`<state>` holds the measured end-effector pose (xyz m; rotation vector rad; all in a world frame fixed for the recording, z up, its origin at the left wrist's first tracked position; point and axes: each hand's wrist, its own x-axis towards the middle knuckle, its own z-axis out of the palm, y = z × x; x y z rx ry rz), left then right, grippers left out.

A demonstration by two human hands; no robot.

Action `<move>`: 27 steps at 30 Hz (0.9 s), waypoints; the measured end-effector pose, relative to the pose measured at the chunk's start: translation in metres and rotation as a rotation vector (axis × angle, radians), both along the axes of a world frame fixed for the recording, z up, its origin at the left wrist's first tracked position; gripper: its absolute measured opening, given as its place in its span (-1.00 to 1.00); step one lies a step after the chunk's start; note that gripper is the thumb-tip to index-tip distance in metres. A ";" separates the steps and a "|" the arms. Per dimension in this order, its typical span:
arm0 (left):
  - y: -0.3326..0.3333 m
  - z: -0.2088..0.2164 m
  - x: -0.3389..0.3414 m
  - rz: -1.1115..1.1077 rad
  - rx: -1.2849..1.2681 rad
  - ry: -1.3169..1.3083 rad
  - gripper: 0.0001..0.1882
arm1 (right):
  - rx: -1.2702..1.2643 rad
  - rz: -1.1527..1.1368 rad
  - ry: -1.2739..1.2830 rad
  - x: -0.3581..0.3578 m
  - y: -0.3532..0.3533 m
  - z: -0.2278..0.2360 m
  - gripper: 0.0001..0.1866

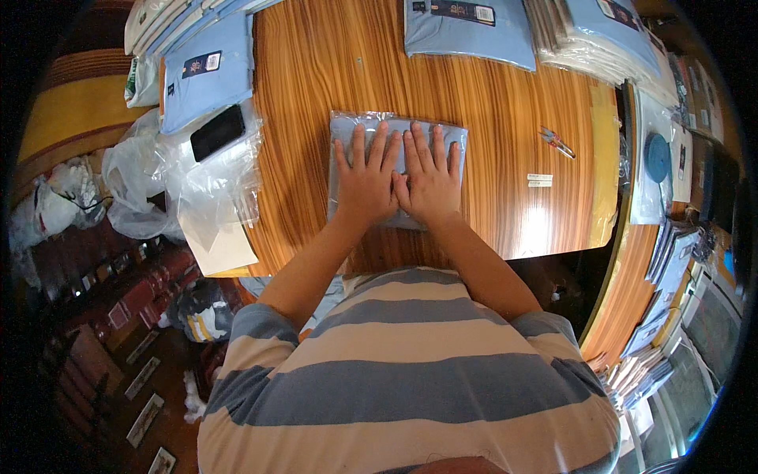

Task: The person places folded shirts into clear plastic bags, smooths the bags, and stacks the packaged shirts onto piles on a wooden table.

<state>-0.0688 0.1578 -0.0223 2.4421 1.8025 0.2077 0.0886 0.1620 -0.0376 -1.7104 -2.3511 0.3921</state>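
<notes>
Blue packet (406, 220) lies beneath both flattened hands (366, 186) (430, 189).

Glossy wood grain, shiny film, matt cloth

Tabletop (505, 118): streaked wood-grain finish, smooth, glossy, throwing back a white glare. Packet (403, 220): blue-grey cloth under clear, shiny plastic film. Loose bags (209, 186): thin clear plastic, crinkled, glossy. Phone (218, 133): smooth, black, glassy face. Snips (557, 143): metal blades. Cream sheet (221, 249): matt, paper or card. Striped shirt (426, 387): matt, soft-looking cloth.
</notes>
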 end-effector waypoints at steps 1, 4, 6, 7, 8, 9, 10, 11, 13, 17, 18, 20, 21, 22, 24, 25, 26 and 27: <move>-0.001 -0.001 0.000 -0.002 0.010 -0.005 -0.29 | 0.000 -0.001 -0.004 0.000 -0.002 -0.001 -0.22; -0.003 -0.008 -0.001 0.000 0.031 -0.014 -0.29 | 0.032 0.001 -0.011 -0.001 0.000 0.000 -0.23; -0.003 -0.006 0.000 0.010 0.020 -0.023 -0.29 | 0.043 0.003 -0.016 0.000 -0.003 -0.001 -0.23; -0.003 -0.009 0.000 0.008 0.018 -0.039 -0.29 | 0.047 0.000 -0.016 0.000 -0.002 -0.002 -0.23; -0.003 -0.010 -0.002 0.004 0.015 -0.052 -0.28 | 0.051 -0.003 -0.012 -0.001 -0.002 -0.003 -0.23; -0.004 -0.011 -0.004 0.001 0.013 -0.064 -0.27 | 0.051 -0.002 -0.008 -0.002 -0.003 -0.003 -0.23; -0.005 -0.013 -0.004 0.006 0.003 -0.067 -0.27 | 0.051 -0.001 -0.004 0.000 -0.003 -0.004 -0.24; -0.003 -0.014 -0.004 0.006 0.000 -0.066 -0.27 | 0.058 -0.004 0.004 -0.001 -0.001 -0.004 -0.24; -0.003 -0.014 -0.005 0.011 -0.008 -0.065 -0.26 | 0.047 -0.004 0.005 -0.002 -0.002 -0.004 -0.24; -0.003 -0.016 -0.005 0.020 -0.026 -0.090 -0.25 | 0.051 -0.005 -0.002 -0.003 -0.002 -0.005 -0.24; -0.003 -0.016 -0.005 0.023 -0.028 -0.103 -0.25 | 0.047 -0.004 -0.014 -0.003 -0.002 -0.004 -0.23; -0.004 -0.017 -0.005 0.022 -0.038 -0.102 -0.25 | 0.041 -0.005 -0.036 -0.003 -0.001 -0.004 -0.23; -0.004 -0.017 -0.005 0.019 -0.042 -0.101 -0.25 | 0.041 -0.004 -0.036 -0.004 0.000 -0.003 -0.23; -0.003 -0.018 -0.006 0.019 -0.044 -0.101 -0.25 | 0.041 -0.003 -0.036 -0.004 0.000 -0.003 -0.23; -0.002 -0.020 -0.006 0.017 -0.048 -0.104 -0.25 | 0.037 -0.003 -0.030 -0.004 0.000 -0.004 -0.24; -0.002 -0.020 -0.006 0.020 -0.051 -0.107 -0.25 | 0.034 -0.004 -0.023 -0.004 0.001 -0.004 -0.24; -0.002 -0.020 -0.006 0.023 -0.052 -0.108 -0.25 | 0.031 -0.005 -0.015 -0.004 0.001 -0.005 -0.24; -0.001 -0.020 -0.006 0.026 -0.054 -0.110 -0.25 | 0.020 -0.006 -0.021 -0.004 0.001 -0.006 -0.23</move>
